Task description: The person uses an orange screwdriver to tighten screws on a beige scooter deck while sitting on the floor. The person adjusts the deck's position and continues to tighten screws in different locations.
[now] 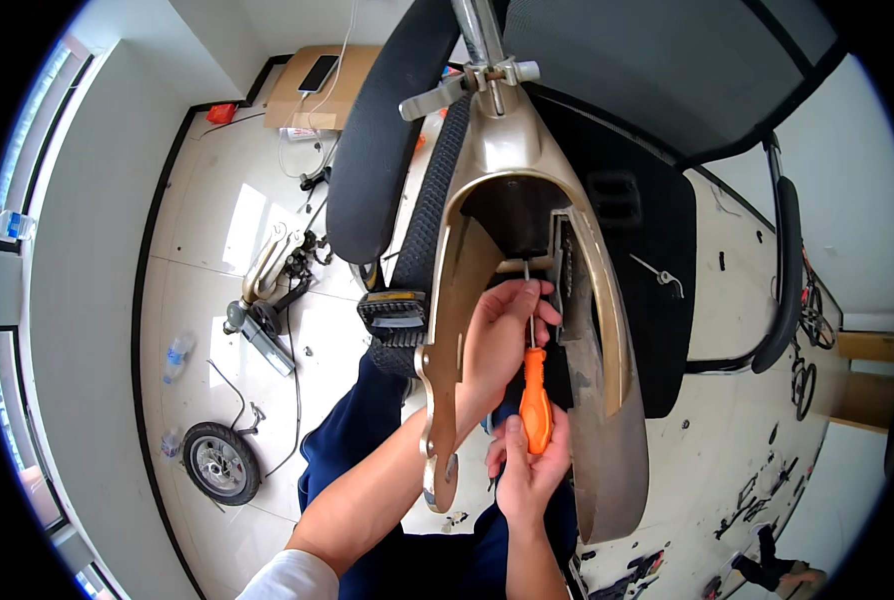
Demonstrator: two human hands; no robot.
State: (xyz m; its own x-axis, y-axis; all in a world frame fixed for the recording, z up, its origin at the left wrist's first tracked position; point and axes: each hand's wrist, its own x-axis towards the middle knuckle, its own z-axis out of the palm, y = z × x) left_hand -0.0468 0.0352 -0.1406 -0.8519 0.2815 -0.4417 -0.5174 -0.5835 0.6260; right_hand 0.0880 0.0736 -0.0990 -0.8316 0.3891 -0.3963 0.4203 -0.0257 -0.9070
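A pale tiled floor (217, 225) carries a small black wheel (222, 462), a metal frame part with cables (264, 300), two plastic bottles (176, 356), a cardboard box (312, 90) topped by a phone (319, 72), and scattered tools (757, 490).

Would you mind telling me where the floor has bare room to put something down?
Bare tile lies between the small wheel and the cardboard box. The right floor by the scattered tools is crowded; both hands fill the gold frame.
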